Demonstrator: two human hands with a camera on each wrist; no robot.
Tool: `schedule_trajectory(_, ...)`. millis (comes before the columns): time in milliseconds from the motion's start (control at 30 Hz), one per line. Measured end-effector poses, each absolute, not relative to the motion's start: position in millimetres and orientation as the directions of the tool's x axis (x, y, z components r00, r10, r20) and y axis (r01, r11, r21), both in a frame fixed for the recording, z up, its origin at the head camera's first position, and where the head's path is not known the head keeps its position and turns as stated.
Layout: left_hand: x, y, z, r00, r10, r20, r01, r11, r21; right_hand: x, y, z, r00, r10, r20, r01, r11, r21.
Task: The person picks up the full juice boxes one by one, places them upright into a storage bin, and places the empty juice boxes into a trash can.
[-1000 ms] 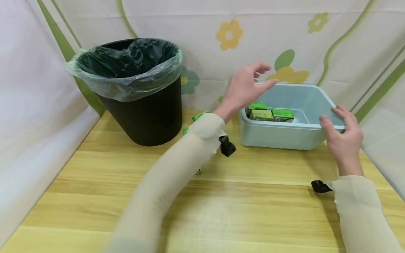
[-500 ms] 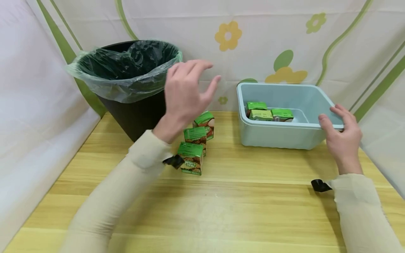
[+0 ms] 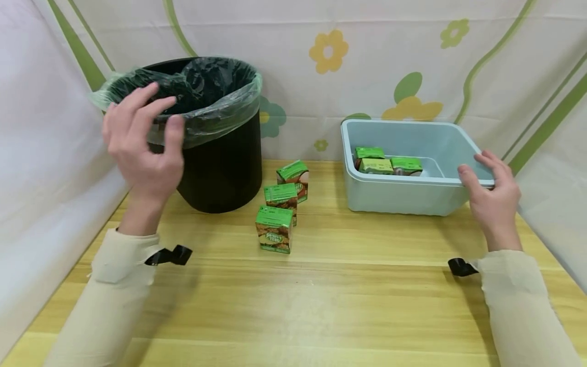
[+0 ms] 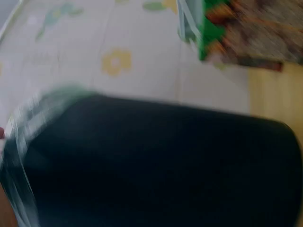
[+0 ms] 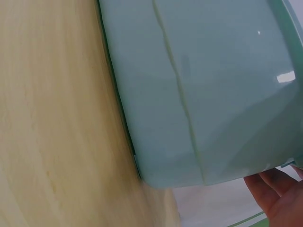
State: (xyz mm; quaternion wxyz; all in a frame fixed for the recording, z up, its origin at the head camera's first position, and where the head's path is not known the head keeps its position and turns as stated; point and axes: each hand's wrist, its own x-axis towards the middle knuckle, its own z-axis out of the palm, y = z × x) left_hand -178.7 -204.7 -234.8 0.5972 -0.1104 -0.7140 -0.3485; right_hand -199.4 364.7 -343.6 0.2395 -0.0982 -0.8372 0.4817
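In the head view my left hand [image 3: 144, 142] is raised at the front left of a black trash can [image 3: 224, 173], fingers loosely bent and holding nothing. A thin plastic bag [image 3: 220, 125] lines the can and folds over its rim. At the right, my right hand [image 3: 495, 204] grips the near right corner of a light blue plastic tub [image 3: 399, 196]. Its fingers also show at the tub's edge in the right wrist view. Inside the tub lie three small green-topped cartons [image 3: 376, 166]. Three more upright cartons [image 3: 274, 232] stand on the table between can and tub.
A wooden table [image 3: 321, 306] carries everything. Behind it hangs a white cloth [image 3: 293, 76] with flower prints, and another white cloth [image 3: 46, 153] closes off the left side. The left wrist view is blurred, mostly filled by the dark can.
My left hand has swept left from over the tub's left end, past the standing cartons, to the front of the trash can. My right hand has stayed at the tub's corner.
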Motion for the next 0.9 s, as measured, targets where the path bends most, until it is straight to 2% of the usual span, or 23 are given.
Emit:
schedule_trajectory(67, -176.1, -214.6, -240.7, -0.254, -0.315, 0.915, 0.598, 0.692, 0.404, -199.4, 364.0, -343.6, -0.867, 0.394, 0.305, -0.068, 0.513, -0.855)
schedule_trajectory(300, -172.4, -233.7, -253.4, -0.322, -0.354, 0.878, 0.647, 0.596, 0.477, -199.2, 361.9, -340.5, -0.871, 0.398, 0.288, -0.053, 0.507, -0.860)
schedule_trajectory(633, -173.3, -233.7, -255.1, -0.326, -0.414, 0.850, 0.633, 0.572, 0.522, -197.4, 358.9, -333.9, -0.874, 0.373, 0.311, -0.055, 0.560, -0.827)
schedule_trajectory(767, -169.7, -233.7, -250.9, -0.346, -0.398, 0.850, 0.595, 0.607, 0.527, -192.2, 339.0, -320.1, -0.807, 0.357, 0.471, -0.215, 0.565, -0.796)
schedule_trajectory(900, -169.0, -229.4, -244.6, -0.393, -0.360, 0.846, 0.547, 0.648, 0.530, -175.7, 290.7, -292.5, -0.670, 0.273, 0.690, -0.478, 0.553, -0.683)
